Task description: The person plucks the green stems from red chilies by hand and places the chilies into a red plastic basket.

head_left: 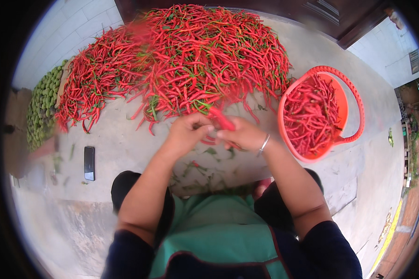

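Observation:
A large heap of long red chili peppers (205,51) with green stems lies on the floor in front of me. My right hand (243,134), with a silvery bangle at its wrist, is closed round a few red chili peppers (222,119). Close beside it, my left hand (185,133) is pinched at the near edge of the heap, its fingertips almost meeting the right hand. What sits between those left fingertips is too small and blurred to make out. To the right stands an orange-red basket (343,104) with a braided handle, holding many red chili peppers (312,114).
Green stem bits (198,172) are scattered on the floor between my knees. A black phone (89,163) lies to the left. Farther left is a pile of green fruit or nuts (44,104). A dark door (330,16) and a white wall (81,30) border the far side.

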The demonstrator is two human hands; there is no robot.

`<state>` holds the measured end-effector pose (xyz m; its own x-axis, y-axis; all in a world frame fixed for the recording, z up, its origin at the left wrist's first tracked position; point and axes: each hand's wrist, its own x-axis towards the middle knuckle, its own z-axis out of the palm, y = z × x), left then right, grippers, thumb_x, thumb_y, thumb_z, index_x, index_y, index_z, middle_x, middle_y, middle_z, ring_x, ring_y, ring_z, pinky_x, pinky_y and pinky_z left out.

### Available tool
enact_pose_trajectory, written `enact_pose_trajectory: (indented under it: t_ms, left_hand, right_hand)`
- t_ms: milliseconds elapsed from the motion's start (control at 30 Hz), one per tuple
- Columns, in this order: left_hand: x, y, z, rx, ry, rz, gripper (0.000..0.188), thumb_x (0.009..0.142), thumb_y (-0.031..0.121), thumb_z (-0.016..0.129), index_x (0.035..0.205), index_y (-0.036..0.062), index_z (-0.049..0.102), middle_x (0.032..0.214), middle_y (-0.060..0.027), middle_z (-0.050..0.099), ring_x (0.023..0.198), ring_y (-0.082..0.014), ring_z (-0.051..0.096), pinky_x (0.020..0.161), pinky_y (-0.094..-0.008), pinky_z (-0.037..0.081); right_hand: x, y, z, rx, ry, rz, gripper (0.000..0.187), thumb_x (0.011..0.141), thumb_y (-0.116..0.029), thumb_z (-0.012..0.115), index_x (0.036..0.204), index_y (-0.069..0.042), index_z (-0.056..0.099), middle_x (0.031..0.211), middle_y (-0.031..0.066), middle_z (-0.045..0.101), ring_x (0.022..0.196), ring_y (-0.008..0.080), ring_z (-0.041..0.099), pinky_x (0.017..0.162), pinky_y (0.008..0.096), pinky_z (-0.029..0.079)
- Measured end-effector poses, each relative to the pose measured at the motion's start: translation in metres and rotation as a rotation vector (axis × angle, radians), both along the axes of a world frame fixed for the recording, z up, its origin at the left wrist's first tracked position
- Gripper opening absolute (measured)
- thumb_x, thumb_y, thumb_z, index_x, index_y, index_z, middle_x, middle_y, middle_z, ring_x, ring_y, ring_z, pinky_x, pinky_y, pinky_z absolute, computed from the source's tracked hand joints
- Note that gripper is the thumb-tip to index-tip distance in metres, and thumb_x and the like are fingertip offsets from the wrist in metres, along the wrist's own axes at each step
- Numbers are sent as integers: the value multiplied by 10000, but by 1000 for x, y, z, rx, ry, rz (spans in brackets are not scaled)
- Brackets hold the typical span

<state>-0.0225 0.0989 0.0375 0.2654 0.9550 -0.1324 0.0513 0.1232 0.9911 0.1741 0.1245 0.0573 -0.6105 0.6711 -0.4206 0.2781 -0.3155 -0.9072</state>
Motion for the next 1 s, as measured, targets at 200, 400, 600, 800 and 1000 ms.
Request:
enact_pose_trajectory:
  t_ms: [200, 400, 600, 800, 1000]
  left_hand:
    - [14, -10, 9, 440, 501, -113, 77, 840, 83, 602, 851, 8, 610, 668, -25, 561, 608, -80, 485, 566, -238, 409]
    - [9, -17, 8, 173, 66, -360, 104, 877, 103, 552, 857, 8, 590, 723, -24, 572, 647, -92, 515, 583, -253, 431]
    - [9, -14, 4, -141, -49, -335, 139, 898, 142, 535, 900, 9, 575, 773, -3, 560, 651, -69, 493, 600, -232, 433]
    - [20, -17, 8, -46, 29, -1, 174, 869, 190, 596, 897, 19, 579, 775, 12, 551, 668, -48, 468, 593, -211, 401]
    - [11, -19, 6, 140, 238, -103, 164, 861, 183, 611, 827, 24, 589, 678, 24, 513, 612, -40, 440, 526, -211, 357]
  right_hand:
    - [8, 1, -6, 226, -129, 45, 219, 833, -153, 581, 988, -2, 549, 772, 47, 618, 634, 118, 597, 592, 256, 480]
    - [34, -5, 16, 5, 16, 219, 223, 857, -202, 570, 1008, -38, 549, 786, 16, 612, 591, 73, 549, 520, 216, 435]
    - [47, -3, 16, -167, 81, 143, 249, 868, -240, 572, 1024, -50, 538, 785, 13, 605, 565, 56, 517, 477, 198, 399]
    - [33, -11, 15, -84, -108, 244, 235, 870, -283, 552, 949, -63, 533, 764, 16, 601, 552, 69, 513, 471, 224, 414]
    - [39, -11, 4, 18, -114, 334, 254, 874, -299, 537, 935, -53, 536, 750, 11, 592, 559, 80, 516, 502, 247, 448]
